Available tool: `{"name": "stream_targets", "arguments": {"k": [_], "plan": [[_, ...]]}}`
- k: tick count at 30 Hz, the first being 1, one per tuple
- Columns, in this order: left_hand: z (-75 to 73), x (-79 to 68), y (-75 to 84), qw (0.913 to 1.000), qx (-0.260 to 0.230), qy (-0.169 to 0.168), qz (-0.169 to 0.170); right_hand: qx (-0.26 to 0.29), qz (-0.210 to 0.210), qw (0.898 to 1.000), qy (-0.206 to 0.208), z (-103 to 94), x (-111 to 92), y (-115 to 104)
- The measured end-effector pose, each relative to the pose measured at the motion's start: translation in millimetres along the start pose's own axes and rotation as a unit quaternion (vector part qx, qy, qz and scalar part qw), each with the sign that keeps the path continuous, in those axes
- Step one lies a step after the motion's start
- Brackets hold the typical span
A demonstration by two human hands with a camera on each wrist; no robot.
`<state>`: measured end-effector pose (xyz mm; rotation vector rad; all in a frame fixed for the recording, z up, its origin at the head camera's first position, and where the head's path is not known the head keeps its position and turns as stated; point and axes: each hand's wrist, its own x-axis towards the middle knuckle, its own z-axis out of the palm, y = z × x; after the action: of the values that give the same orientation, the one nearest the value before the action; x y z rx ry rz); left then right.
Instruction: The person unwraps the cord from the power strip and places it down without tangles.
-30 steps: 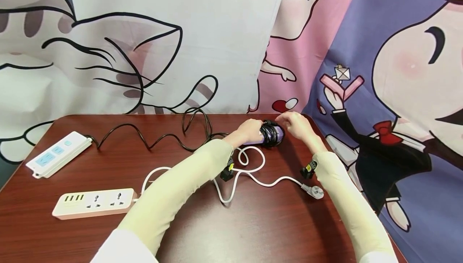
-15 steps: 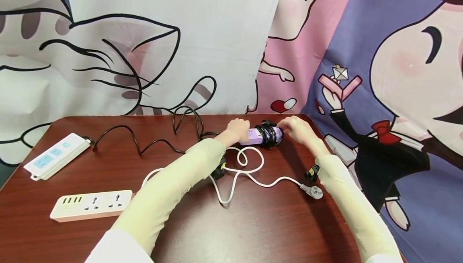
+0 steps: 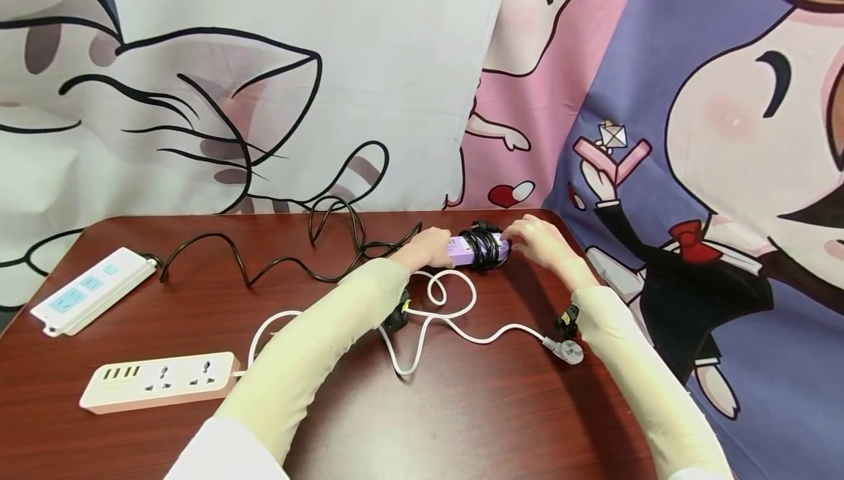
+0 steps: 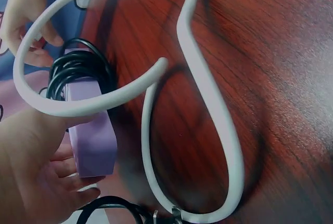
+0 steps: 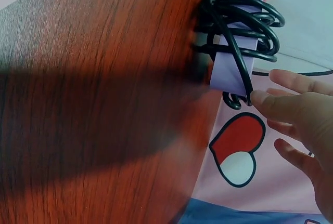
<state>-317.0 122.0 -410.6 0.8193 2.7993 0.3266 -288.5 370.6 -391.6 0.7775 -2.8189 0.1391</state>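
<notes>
A purple power strip (image 3: 461, 250), its black cord (image 4: 78, 70) wound in several loops round one end, lies near the table's back edge in the head view. My left hand (image 3: 431, 247) grips its left end, with fingers behind the strip in the left wrist view (image 4: 31, 167). At the other end is my right hand (image 3: 537, 240). In the right wrist view its thumb tip touches the lowest cord loop, while the other fingers (image 5: 296, 81) are spread and loosely bent. A black plug (image 3: 484, 226) shows at the strip's far side.
On the left of the brown table (image 3: 422, 429) lie a white-and-blue power strip (image 3: 95, 291) with a black cord (image 3: 231, 245) and a white power strip (image 3: 161, 381). A looping white cord (image 3: 475, 282) ends in a grey-white plug (image 3: 567, 352). A cartoon curtain (image 3: 369, 84) hangs behind.
My left hand has slid left along the purple power strip, baring more of it. My right hand has lowered to the cord-wound end. The view has shifted slightly.
</notes>
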Motion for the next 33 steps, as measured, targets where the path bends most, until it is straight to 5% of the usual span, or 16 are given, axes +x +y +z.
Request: {"name": "stream_targets", "arguments": {"k": [10,20,33], "plan": [[1.6,-3.1,4.0,0.9995,-0.01,0.023,0.02,0.011,-0.022,0.999,0.02,11.0,-5.3,1.4],[6.0,-4.9,6.7,0.9992,-0.024,0.029,-0.015,0.023,-0.096,0.991,0.088,9.3,-1.6,1.4],[2.4,-9.3,5.5,0.9931,-0.032,0.1,-0.052,-0.005,-0.142,0.983,0.114,4.8,0.9,-2.2]]}}
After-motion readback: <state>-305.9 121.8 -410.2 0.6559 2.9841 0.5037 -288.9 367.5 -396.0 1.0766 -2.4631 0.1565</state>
